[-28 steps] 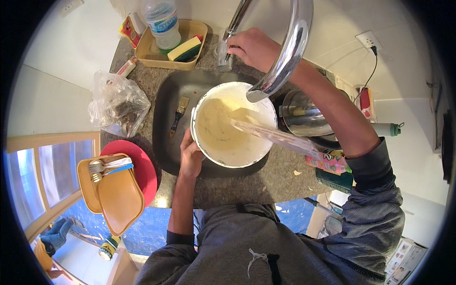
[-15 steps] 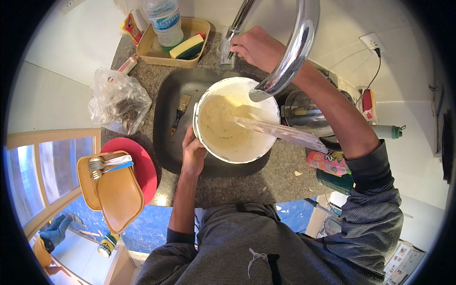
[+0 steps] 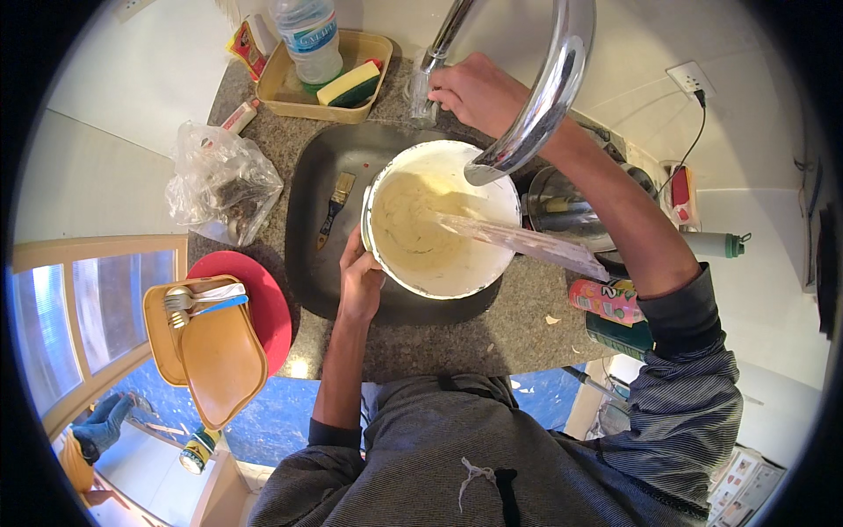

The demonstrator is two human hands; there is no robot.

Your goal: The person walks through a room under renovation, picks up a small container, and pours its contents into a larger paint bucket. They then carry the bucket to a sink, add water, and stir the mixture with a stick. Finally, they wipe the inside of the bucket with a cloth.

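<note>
A white bucket [image 3: 494, 263] with a pale, creamy mix inside sits in the dark sink [image 3: 309, 167], under the spout of the chrome faucet [image 3: 562, 75]. A smeared wooden stick [image 3: 527, 243] leans in it and sticks out over the right rim. My left hand [image 3: 358, 279] grips the bucket's left side, fingers against its wall. Beyond the bucket, my right hand [image 3: 474, 92] is closed on the faucet handle [image 3: 422, 95] with its fingertips. No water stream can be made out at the spout. A paintbrush [image 3: 335, 209] lies in the sink, left of the bucket.
Behind the sink stands a tan tray [image 3: 303, 107] with a plastic bottle [image 3: 309, 44] and a sponge [image 3: 349, 85]. Leftward are a clear plastic bag [image 3: 224, 180] and a red plate [image 3: 274, 303] under tan trays with cutlery. A metal pot [image 3: 571, 211] stands right.
The whole picture shifts very slightly. Both hands keep their places on the bucket and the faucet handle.
</note>
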